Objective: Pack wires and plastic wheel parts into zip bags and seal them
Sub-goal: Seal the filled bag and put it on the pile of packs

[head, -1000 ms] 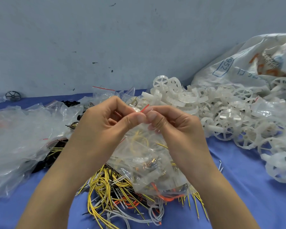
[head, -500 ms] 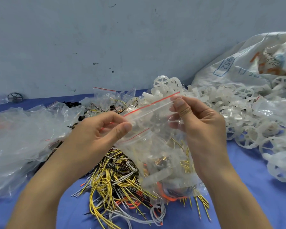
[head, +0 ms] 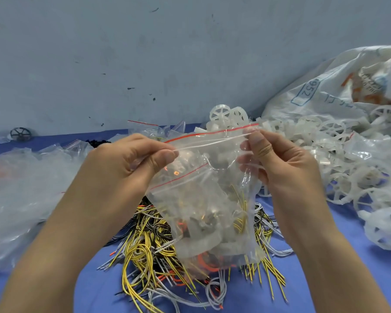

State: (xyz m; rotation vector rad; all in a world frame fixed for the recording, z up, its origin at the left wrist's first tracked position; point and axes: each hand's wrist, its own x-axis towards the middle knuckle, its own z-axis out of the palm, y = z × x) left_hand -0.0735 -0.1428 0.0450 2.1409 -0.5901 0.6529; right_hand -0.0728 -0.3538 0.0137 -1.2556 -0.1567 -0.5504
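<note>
A clear zip bag (head: 210, 199) with a red line along its top hangs in the air above the table. It holds wires, white plastic parts and what looks like a smaller red-lined bag. My left hand (head: 131, 163) pinches the left end of its zip strip. At the right end, my right hand (head: 273, 163) pinches the same strip, so the top edge is stretched between them. A heap of yellow, white, black and orange wires (head: 149, 251) lies on the blue table (head: 325, 279) under the bag. White plastic wheels (head: 339, 177) are piled at the right.
Empty clear bags (head: 16, 195) lie spread at the left, and more red-lined zip bags (head: 145, 129) behind my hands. A big white printed sack (head: 339, 86) leans on the grey wall at the right. One dark wheel (head: 20, 133) and a bottle sit far left.
My hands were pinched together at the middle of the bag's top. They have slid apart along the zip strip to its two ends, and the bag has risen slightly.
</note>
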